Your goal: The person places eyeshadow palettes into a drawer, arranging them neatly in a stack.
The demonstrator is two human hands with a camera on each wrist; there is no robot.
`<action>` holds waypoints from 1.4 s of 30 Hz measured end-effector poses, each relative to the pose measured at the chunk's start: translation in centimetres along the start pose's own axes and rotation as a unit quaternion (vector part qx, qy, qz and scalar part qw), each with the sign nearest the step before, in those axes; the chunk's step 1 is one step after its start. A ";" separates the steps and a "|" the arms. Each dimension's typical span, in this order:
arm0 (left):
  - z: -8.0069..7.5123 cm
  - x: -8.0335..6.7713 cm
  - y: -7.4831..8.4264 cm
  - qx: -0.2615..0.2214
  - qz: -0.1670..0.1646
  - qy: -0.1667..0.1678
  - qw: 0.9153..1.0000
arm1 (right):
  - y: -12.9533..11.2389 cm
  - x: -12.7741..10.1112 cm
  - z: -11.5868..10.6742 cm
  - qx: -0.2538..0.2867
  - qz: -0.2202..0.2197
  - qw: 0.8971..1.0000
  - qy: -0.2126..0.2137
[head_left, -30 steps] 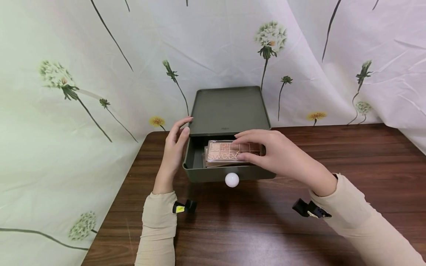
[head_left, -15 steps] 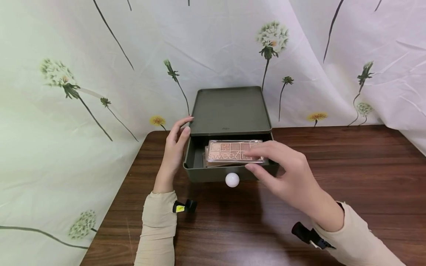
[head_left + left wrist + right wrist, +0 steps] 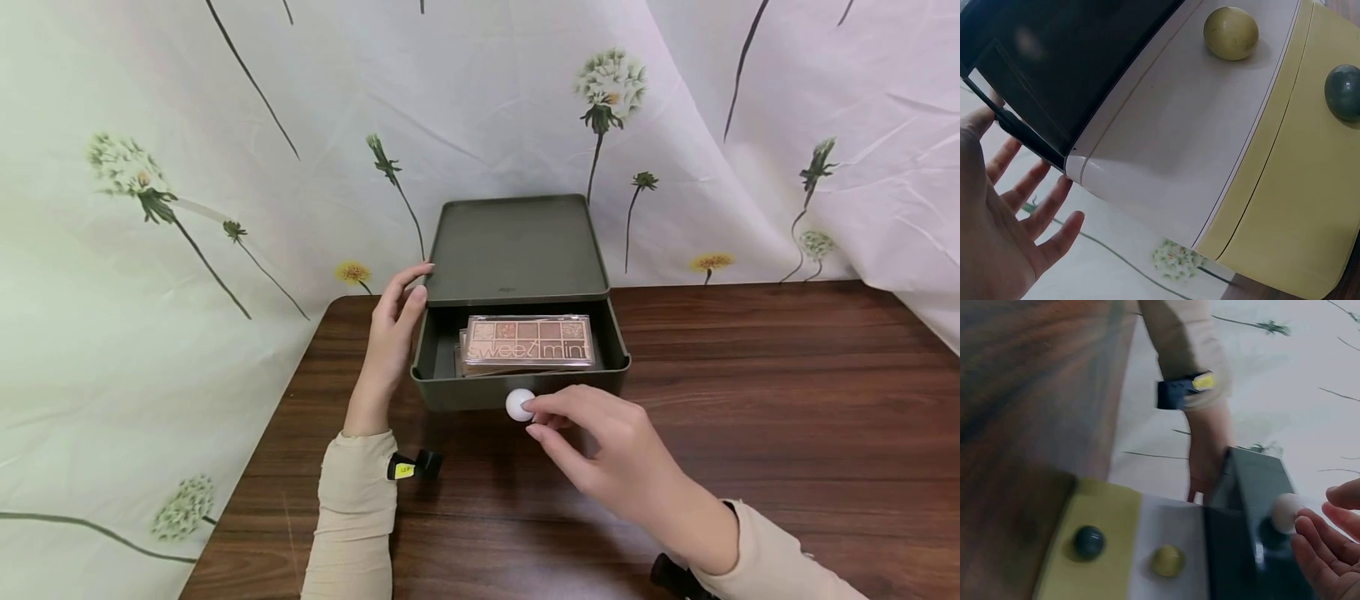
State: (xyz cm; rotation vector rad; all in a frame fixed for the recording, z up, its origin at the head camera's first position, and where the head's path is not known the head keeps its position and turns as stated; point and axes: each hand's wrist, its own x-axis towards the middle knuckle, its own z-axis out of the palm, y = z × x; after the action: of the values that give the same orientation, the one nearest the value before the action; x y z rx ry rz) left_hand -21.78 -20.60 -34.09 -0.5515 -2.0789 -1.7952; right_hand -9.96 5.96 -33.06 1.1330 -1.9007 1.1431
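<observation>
Pinching lightly at the white knob (image 3: pixel 520 404), the fingers (image 3: pixel 542 410) of the right hand (image 3: pixel 600 454) close narrowly on the small round ball, thumb and forefinger tips touching it while the other fingers curl loosely beneath. That knob sits at the middle of the front wall of the green drawer (image 3: pixel 517 389), which stands pulled out toward six o'clock from under the flat green top (image 3: pixel 516 248) of the box. Inside lie stacked eyeshadow palettes (image 3: pixel 528 343), clear-lidded and lettered, resting flat toward the drawer's three o'clock side. At nine o'clock the left hand (image 3: pixel 392 342) rests with straight, relaxed fingers against the box's side, steadying it and holding nothing; the left wrist view shows the palm (image 3: pixel 991 231) open beside pale lower drawers (image 3: pixel 1210 125) with their own knobs. The drawer looks to be stiff, light plastic that should slide easily; the knob is smooth and small, so a firm pinch straight on it is the sensible hold, and the palettes are probably brittle and could shift. All of this sits on the dark wooden counter (image 3: pixel 750 400).
</observation>
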 end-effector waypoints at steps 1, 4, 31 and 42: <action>0.0 0.0 0.0 0.000 -0.001 0.000 1.000 | 0.2 -0.3 0.2 -0.002 0.006 1.000 0.000; 0.1 0.0 0.1 0.001 -0.002 -0.001 1.000 | 0.7 -1.1 0.8 -0.014 0.026 1.000 0.004; 0.1 -0.1 0.2 -0.003 0.004 0.005 1.000 | 3.6 -0.7 2.3 -0.035 0.060 0.997 -0.013; 0.1 0.0 0.0 -0.005 0.006 0.006 1.000 | 6.1 0.5 3.3 -0.061 0.048 0.997 0.020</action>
State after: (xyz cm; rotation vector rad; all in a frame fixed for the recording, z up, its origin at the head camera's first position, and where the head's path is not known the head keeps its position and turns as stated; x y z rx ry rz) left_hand -21.76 -20.52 -34.07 -0.5534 -2.0549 -1.7996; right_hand -15.96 4.36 -36.12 0.9562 -1.9834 1.0758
